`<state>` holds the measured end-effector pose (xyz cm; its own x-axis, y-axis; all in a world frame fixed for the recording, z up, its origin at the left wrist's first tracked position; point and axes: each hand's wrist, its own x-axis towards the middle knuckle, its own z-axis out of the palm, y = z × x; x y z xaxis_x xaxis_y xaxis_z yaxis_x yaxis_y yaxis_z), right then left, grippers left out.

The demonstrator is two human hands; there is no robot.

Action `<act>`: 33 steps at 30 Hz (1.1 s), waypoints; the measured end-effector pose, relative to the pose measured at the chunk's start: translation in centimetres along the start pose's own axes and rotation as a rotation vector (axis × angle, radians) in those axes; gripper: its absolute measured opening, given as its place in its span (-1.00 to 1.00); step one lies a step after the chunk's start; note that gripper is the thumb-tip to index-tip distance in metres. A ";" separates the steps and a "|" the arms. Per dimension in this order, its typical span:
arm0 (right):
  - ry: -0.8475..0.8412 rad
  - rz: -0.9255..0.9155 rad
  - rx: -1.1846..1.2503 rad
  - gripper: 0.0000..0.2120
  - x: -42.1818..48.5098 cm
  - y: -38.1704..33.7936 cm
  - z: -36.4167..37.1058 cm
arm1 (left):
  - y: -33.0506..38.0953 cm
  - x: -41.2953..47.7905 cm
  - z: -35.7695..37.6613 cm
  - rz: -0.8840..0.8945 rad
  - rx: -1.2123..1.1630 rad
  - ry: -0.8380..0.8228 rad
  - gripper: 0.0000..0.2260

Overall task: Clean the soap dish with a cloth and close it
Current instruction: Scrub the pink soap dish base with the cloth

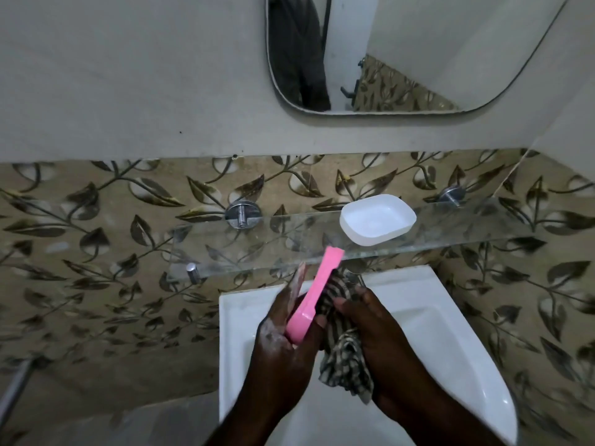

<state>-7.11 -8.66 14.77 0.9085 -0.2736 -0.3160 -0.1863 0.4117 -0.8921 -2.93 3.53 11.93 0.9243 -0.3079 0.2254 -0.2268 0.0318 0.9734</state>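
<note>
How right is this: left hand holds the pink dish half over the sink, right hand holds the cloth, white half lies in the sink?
One error: the head view shows the white half on the glass shelf, not in the sink. The rest holds.

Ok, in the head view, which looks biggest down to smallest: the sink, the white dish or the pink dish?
1. sink
2. white dish
3. pink dish
The pink one is edge-on and nearer, so the last two are unsure.
</note>
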 end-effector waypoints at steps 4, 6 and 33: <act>0.046 -0.171 -0.373 -0.81 -0.8 -0.6 1.0 | 0.7 -0.4 0.1 -0.264 -0.462 -0.068 -0.59; -0.003 -0.219 -0.520 -0.76 -1.4 -1.1 1.2 | 1.0 -0.2 -0.3 -0.420 -0.650 -0.019 -0.66; -0.151 -0.724 -1.444 -0.72 -3.8 -3.6 1.9 | 0.5 0.5 -0.9 -0.392 -1.122 -0.068 -0.30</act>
<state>-9.16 -7.48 19.83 0.9678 0.0823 0.2378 0.1756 -0.8979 -0.4038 -2.30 4.22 12.52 0.8450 -0.5308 -0.0658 0.4943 0.7281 0.4749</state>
